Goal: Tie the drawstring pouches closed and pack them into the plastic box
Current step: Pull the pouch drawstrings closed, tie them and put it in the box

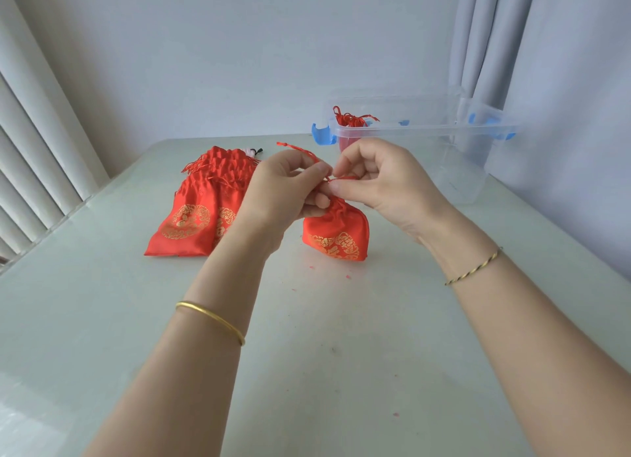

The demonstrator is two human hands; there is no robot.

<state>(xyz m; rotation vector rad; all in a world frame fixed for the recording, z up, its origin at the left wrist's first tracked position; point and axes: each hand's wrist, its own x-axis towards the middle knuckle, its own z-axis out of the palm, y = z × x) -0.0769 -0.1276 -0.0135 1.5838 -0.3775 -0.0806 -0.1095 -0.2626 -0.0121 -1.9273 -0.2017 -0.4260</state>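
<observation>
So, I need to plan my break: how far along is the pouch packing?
Done: at least one red pouch sits in the clear plastic box. In hand: the left hand and right hand pinch the drawstring of a cinched pouch on the table. Left: the pile of flat pouches beside it, untied and unpacked.

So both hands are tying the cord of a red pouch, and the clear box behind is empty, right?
Not empty: in the head view the box already holds a packed pouch. The rest is right: the left hand and right hand pinch the cord of a red pouch.
</observation>
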